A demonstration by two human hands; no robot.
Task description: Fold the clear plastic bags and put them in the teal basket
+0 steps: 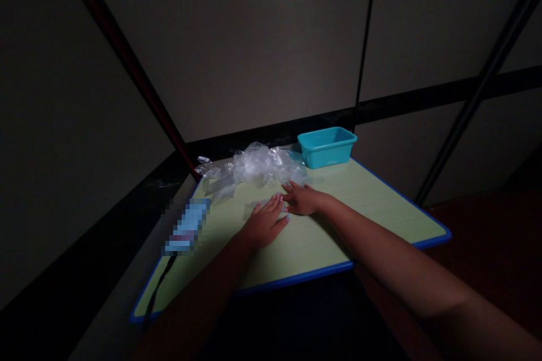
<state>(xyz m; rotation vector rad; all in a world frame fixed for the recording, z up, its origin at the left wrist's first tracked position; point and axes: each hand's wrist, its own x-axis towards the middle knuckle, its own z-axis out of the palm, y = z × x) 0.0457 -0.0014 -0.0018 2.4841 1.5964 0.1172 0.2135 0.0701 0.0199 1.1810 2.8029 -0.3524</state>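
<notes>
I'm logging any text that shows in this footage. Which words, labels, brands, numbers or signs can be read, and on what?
No readable text anywhere.
Pixelated pale-blue item at the left edge of the table: blurred out, any print unreadable.
Teal bin: no lettering visible.
Crumpled clear plastic and flat clear piece by the left hand: no print discernible.

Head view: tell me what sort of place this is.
Probably a dim room corner indoors, perhaps in a home: a small blue-edged table stands near tall panels with dark trim, and it bears a turquoise tub and crumpled clear plastic.
</notes>
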